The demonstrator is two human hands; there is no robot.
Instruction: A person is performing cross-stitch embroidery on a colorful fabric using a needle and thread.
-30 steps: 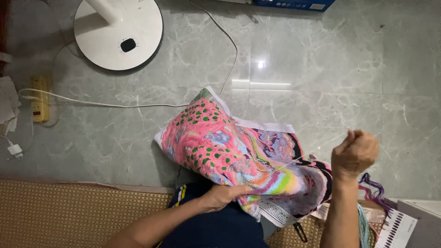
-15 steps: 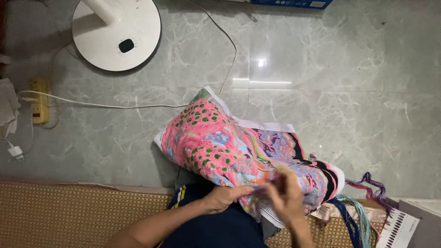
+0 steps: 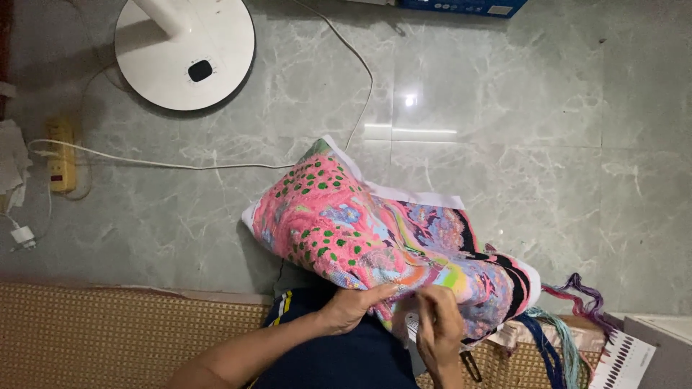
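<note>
A large embroidered cloth [image 3: 360, 230], mostly pink with green dots and many-coloured swirls, lies bunched over my lap and the floor. My left hand [image 3: 353, 306] grips its near edge with thumb on top. My right hand [image 3: 436, 328] is beside it, fingers pinched together against the cloth's edge; whether it pinches a needle is too small to tell. Loose coloured threads [image 3: 569, 310] trail from the cloth's right end.
A white round fan base [image 3: 184, 54] stands on the grey marble floor [image 3: 540, 144], with a white cable [image 3: 166, 164] running to a yellow power strip [image 3: 61, 155]. A woven mat [image 3: 108, 335] lies under me. A colour chart card [image 3: 623, 360] sits at the lower right.
My right hand came down from a raised position at the right, arm extended, to the cloth's near edge beside my left hand. The left hand stayed on the cloth.
</note>
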